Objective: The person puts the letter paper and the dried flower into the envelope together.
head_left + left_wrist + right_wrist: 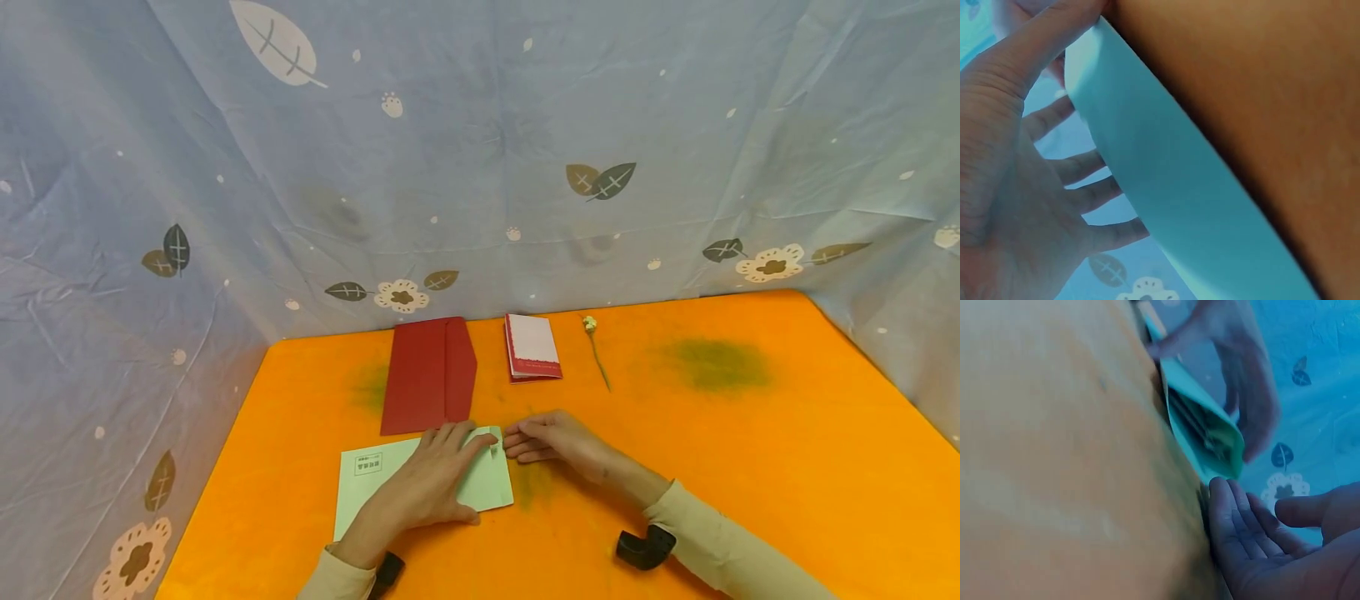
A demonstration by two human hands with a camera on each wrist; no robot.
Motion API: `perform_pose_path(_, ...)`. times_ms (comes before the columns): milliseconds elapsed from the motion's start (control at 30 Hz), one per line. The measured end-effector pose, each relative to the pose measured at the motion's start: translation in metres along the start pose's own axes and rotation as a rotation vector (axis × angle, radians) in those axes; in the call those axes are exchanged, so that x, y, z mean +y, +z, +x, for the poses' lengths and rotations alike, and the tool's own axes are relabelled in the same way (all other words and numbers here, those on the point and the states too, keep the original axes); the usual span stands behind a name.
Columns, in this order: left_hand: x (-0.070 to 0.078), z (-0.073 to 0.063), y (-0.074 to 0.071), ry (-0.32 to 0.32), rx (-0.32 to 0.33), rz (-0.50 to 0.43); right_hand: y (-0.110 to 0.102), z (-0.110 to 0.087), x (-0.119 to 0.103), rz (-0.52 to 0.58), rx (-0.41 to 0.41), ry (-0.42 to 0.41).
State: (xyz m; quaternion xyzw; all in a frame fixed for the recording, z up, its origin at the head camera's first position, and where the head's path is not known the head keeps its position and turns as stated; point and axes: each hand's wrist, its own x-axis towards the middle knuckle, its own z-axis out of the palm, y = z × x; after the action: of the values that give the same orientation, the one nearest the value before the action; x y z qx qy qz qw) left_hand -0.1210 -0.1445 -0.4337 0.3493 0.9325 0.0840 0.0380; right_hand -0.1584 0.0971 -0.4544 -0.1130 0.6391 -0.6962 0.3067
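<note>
A pale green envelope [483,487] with printed characters in a small box lies at the front of the table. My left hand [431,475] reaches across its right part, holding it between the thumb at the near edge and the fingers at the far edge. In the right wrist view the envelope's end [1207,415] gapes, and dark, thin contents show inside, too dim to identify. Just right of that end is my right hand [562,442], palm turned inward, fingers extended together and holding nothing; its fingertips [1218,484] come close to the envelope's lower corner.
Behind the green envelope lies a red envelope [416,375] with its flap to the right. A white and red folded card [534,346] and a small stemmed flower [595,342] lie farther right. The orange table [787,467] meets a patterned blue cloth [480,167] at the back.
</note>
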Motion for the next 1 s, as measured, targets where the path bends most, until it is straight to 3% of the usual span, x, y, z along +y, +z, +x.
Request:
perform_pose_path(200,-0.001,-0.001,0.001,0.002,-0.027,-0.013,-0.010,0.014,-0.004,-0.175,0.065,-0.107)
perform_pose_path(400,-0.002,0.000,0.000,0.007,-0.046,-0.040,-0.007,0.028,-0.015,-0.553,0.157,-0.281)
perform_pose_path(567,-0.006,0.002,-0.007,-0.005,0.014,-0.092,0.001,0.042,-0.026,-0.730,0.140,-0.356)
perform_pose_path(667,-0.014,0.007,-0.017,-0.094,0.077,-0.104,0.004,0.057,-0.032,-0.804,0.134,-0.350)
perform_pose_path(800,-0.033,0.023,-0.027,-0.284,0.119,-0.077,0.008,0.079,-0.039,-0.926,0.120,-0.327)
perform_pose_path(867,-0.046,0.034,-0.029,-0.370,0.102,-0.058,0.010,0.090,-0.039,-0.974,0.110,-0.307)
perform_pose_path(1000,-0.069,0.055,-0.025,-0.508,0.004,-0.043,0.014,0.108,-0.036,-1.063,0.085,-0.273)
